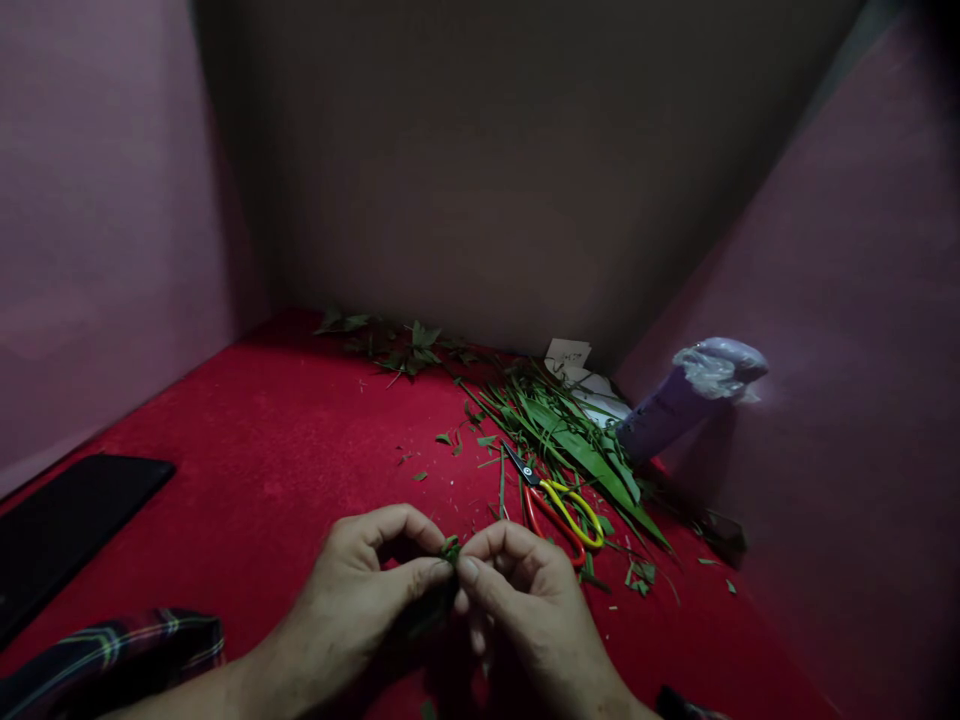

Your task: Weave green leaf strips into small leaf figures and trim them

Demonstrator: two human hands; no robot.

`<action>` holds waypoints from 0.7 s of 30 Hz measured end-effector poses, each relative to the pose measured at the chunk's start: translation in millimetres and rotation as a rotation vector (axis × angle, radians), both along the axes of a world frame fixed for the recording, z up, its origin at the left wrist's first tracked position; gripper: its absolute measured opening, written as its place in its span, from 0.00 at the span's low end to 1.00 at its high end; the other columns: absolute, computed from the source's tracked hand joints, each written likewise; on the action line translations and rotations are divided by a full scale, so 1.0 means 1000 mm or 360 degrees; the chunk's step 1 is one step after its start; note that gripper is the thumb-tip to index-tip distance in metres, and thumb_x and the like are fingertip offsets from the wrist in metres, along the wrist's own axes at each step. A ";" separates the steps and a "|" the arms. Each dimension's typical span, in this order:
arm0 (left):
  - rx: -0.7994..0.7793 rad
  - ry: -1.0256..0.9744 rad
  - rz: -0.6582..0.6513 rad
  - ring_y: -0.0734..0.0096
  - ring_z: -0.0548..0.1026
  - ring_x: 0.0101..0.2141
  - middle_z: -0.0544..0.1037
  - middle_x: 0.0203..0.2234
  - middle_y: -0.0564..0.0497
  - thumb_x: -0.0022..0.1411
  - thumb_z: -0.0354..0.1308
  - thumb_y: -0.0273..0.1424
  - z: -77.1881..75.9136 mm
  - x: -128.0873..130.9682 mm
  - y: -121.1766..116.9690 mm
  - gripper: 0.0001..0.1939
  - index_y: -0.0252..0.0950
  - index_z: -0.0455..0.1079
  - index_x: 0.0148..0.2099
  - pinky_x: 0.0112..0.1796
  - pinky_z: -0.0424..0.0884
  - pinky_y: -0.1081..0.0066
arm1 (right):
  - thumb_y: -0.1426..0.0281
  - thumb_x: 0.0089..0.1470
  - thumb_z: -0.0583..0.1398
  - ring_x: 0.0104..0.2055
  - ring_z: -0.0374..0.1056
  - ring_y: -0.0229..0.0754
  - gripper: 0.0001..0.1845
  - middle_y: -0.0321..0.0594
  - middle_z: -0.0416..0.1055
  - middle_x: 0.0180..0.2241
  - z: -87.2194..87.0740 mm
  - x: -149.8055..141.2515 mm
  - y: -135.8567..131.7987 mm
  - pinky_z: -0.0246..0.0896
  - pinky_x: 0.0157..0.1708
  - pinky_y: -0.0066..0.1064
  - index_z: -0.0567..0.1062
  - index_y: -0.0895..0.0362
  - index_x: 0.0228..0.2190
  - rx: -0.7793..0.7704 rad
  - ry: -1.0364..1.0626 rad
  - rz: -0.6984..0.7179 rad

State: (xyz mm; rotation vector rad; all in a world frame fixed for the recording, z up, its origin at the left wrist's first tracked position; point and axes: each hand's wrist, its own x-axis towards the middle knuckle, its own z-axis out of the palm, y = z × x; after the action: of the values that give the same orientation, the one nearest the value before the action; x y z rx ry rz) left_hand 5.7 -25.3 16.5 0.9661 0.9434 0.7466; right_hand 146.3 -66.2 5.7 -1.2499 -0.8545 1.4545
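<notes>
Pinching one small green leaf piece (pixel 450 548) over the red surface (pixel 247 440), the left hand (pixel 352 585) and right hand (pixel 529 590) seem midway through fine handwork; scraps are already cut, the remainder unclear. Scissors (pixel 531 478): one pair. Purple cylinder (pixel 664 415): one. Heaped leaves (pixel 577 445): too tangled to count.

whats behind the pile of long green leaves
White papers with dark marks, and a dark wall beyond. The long green leaves partly cover the papers and hide the lower end of a purple tube, so those parts can't be seen.
</notes>
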 end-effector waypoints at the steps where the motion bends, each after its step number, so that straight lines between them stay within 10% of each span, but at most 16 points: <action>1: 0.0009 0.0020 0.0013 0.72 0.72 0.18 0.77 0.16 0.50 0.46 0.63 0.27 0.000 0.000 0.000 0.06 0.32 0.69 0.26 0.20 0.64 0.75 | 0.59 0.42 0.65 0.11 0.56 0.27 0.18 0.32 0.68 0.16 0.000 0.000 0.000 0.49 0.09 0.17 0.67 0.60 0.24 -0.0010 0.0006 0.0005; 21: -0.0092 -0.0069 -0.0005 0.76 0.69 0.17 0.74 0.15 0.53 0.39 0.69 0.30 -0.003 -0.004 0.008 0.10 0.31 0.73 0.25 0.22 0.62 0.76 | 0.61 0.49 0.62 0.16 0.58 0.29 0.14 0.33 0.66 0.18 -0.009 0.000 -0.004 0.51 0.15 0.20 0.69 0.60 0.24 0.0233 -0.0258 0.0071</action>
State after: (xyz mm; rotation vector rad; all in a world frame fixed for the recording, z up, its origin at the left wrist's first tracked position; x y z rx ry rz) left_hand 1.7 -17.1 13.9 0.8971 0.9211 0.7312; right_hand 146.3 -70.0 -2.8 -1.2567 -1.0839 1.3133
